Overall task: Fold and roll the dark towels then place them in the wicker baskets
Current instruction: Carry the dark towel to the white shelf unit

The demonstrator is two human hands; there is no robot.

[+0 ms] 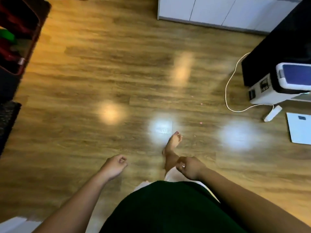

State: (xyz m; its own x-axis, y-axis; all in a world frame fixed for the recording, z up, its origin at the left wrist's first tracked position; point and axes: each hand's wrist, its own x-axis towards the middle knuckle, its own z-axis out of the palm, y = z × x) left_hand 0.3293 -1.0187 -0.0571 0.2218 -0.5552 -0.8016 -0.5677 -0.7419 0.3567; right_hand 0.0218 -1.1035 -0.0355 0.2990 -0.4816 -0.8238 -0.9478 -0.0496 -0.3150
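At left, bin (32,42) with red, green items (16,21)

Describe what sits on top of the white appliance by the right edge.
A white box with a blue lid rests on the white appliance; its top beneath is covered, and the box's contents are hidden.

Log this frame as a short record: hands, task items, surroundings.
left hand: fingers loosely curled, holds nothing
right hand: fingers loosely curled, holds nothing
towels, baskets: none plainly in view
foot: bare, on the wood floor
right side: white cable, power strip
top: white cabinet
image: motion-blurred
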